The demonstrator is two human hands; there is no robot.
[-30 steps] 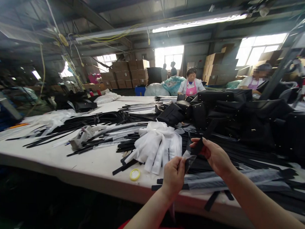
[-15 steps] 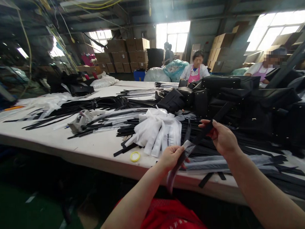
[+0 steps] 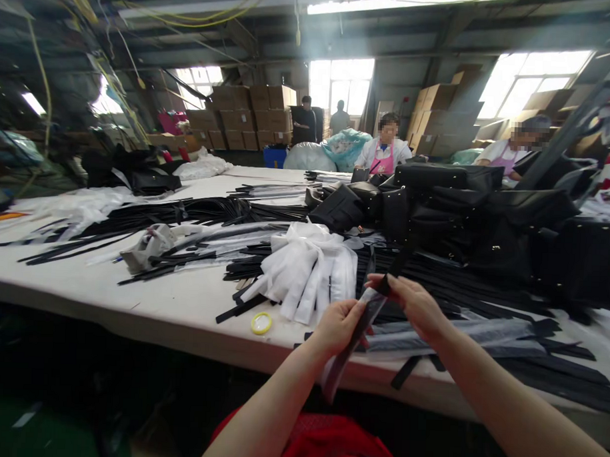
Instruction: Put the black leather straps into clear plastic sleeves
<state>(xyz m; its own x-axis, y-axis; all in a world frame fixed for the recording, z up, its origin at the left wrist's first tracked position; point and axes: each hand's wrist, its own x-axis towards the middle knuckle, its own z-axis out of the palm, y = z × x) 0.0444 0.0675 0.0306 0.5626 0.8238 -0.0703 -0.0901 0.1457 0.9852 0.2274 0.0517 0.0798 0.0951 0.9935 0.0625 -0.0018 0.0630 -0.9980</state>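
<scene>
A black strap (image 3: 396, 264) runs slantwise between my hands, its lower part inside a clear plastic sleeve (image 3: 336, 369). My left hand (image 3: 339, 326) is closed around the sleeve near its upper mouth. Just above it, my right hand (image 3: 413, 305) pinches the bare strap where it enters the sleeve. Beyond my left hand lies a fanned pile of white plastic sleeves (image 3: 303, 268). Under and right of my hands are sleeved straps (image 3: 456, 335) and many bare black straps (image 3: 503, 295).
Black bags (image 3: 450, 207) are heaped at the right of the white table (image 3: 182, 311). A yellow tape roll (image 3: 261, 323) lies near the front edge, a grey tape dispenser (image 3: 147, 248) further left. Co-workers (image 3: 385, 151) sit across the table; cardboard boxes (image 3: 233, 116) stand behind.
My right hand has moved down and left along the strap, close to my left hand. More of the strap is now inside the sleeve. The view has shifted slightly.
</scene>
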